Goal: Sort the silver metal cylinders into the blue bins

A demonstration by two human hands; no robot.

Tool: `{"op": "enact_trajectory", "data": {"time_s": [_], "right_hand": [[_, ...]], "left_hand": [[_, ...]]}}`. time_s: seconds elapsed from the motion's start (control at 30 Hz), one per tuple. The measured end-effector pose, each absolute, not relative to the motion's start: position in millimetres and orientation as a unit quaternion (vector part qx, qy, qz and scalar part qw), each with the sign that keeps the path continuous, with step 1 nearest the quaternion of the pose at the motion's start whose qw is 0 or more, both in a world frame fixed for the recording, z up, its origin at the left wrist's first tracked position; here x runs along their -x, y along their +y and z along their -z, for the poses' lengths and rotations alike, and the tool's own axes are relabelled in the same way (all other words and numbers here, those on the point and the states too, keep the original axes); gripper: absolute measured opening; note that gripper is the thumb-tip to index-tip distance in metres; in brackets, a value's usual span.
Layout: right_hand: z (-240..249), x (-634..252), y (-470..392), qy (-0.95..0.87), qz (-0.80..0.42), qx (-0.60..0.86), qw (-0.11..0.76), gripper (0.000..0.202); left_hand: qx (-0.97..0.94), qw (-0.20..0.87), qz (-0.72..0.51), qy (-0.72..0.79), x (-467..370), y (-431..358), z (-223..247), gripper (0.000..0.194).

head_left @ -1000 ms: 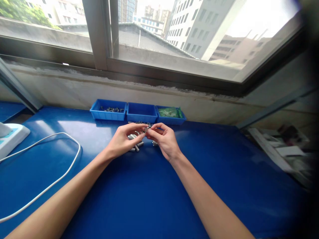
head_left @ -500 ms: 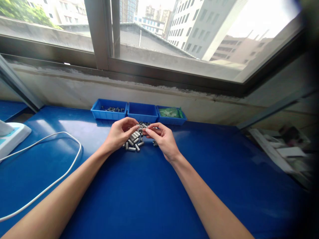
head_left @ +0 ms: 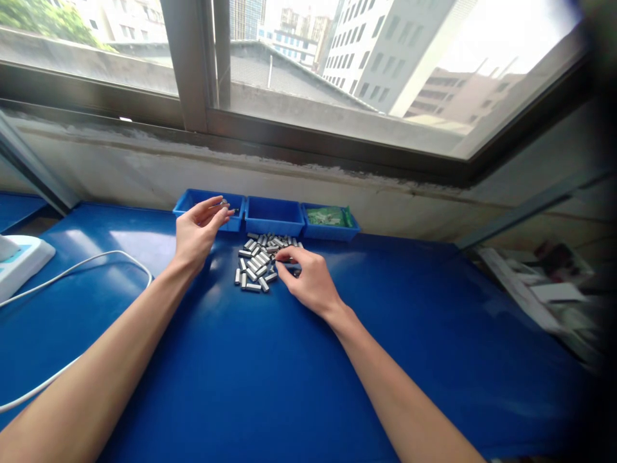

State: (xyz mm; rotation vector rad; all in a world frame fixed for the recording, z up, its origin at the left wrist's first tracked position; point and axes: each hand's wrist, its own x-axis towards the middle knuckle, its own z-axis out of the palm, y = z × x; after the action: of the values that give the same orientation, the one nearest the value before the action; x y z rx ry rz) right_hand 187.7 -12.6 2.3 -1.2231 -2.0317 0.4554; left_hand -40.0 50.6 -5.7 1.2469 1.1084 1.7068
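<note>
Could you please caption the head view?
Left hand at a blue plastic bin, right hand beside scattered silvery metal rods.

Left hand (head_left: 194, 235) farther forward than right hand (head_left: 311, 280); both curled.

You're facing open tabletop (head_left: 270, 386) at lower centre and right; metal pieces (head_left: 261, 260) are crowding mid-frame, blue bins (head_left: 274, 227) are barring the way just above them, and a white cable (head_left: 116, 253) is curving across the left.

White cable (head_left: 118, 252) near a white box (head_left: 41, 256), window frame (head_left: 195, 64) beyond.
</note>
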Motion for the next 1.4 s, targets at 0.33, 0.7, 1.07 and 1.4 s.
{"op": "enact_trajectory", "data": {"time_s": [0.33,0.7,1.07,1.4], "right_hand": [[3.9,-190.3,-10.1,-0.828,-0.157,0.434,0.317,0.015],[7.5,-195.8,-7.2,-0.859,-0.138,0.403,0.286,0.024],[2.0,-192.5,-9.4,-0.845,-0.117,0.443,0.276,0.019],[2.7,-188.5,-7.9,-0.735,-0.254,0.485,0.400,0.017]], "left_hand": [[-0.528,0.374,-0.611,0.456,33.6,40.7,8.5,0.028],[-0.603,0.362,-0.539,0.464,23.7,31.7,15.4,0.024],[-0.607,0.358,-0.534,0.467,23.5,31.5,16.9,0.022],[-0.623,0.351,-0.523,0.463,21.3,25.4,14.2,0.021]]}}
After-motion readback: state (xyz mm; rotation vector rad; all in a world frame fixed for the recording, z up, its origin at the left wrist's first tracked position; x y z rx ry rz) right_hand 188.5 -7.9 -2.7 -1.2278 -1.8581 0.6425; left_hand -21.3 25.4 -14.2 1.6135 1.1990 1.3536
